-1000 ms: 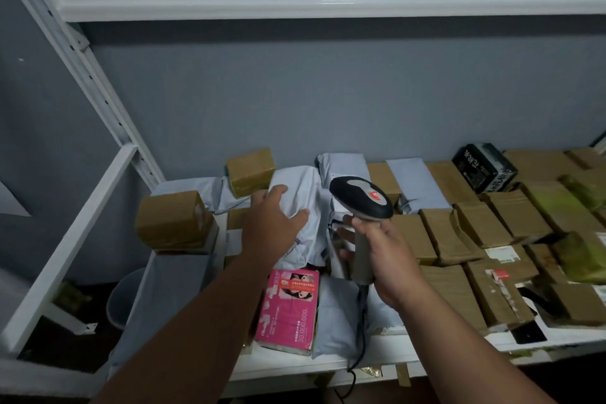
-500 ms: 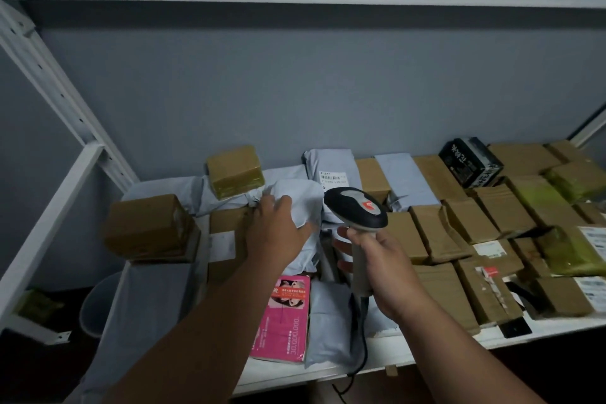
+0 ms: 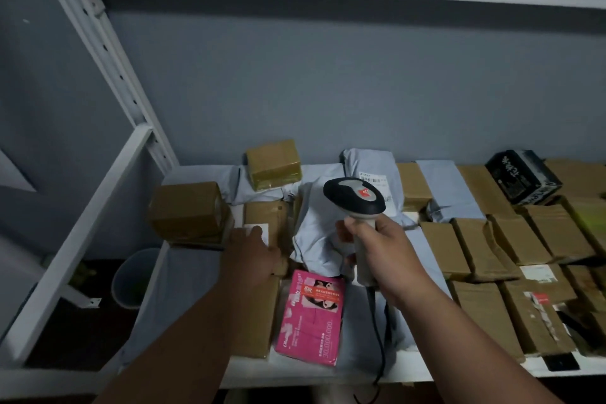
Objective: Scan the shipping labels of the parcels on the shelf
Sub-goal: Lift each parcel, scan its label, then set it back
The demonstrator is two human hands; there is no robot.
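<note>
The left hand (image 3: 254, 252) has left the grey mailer (image 3: 319, 239) and rests flat on a labelled brown box (image 3: 262, 223) near the shelf's left edge; the right hand (image 3: 382, 249) grips the scanner (image 3: 355, 203), likely next target.

A single head-worn camera looks forward and down, close over the white shelf (image 3: 328, 371), with both forearms entering from 6 o'clock; the dim light perhaps hides farther detail.

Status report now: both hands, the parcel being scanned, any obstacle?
Right hand grips scanner. Left hand rests on brown parcel, partly covering its white label. Grey mailer bag lies beside it.
</note>
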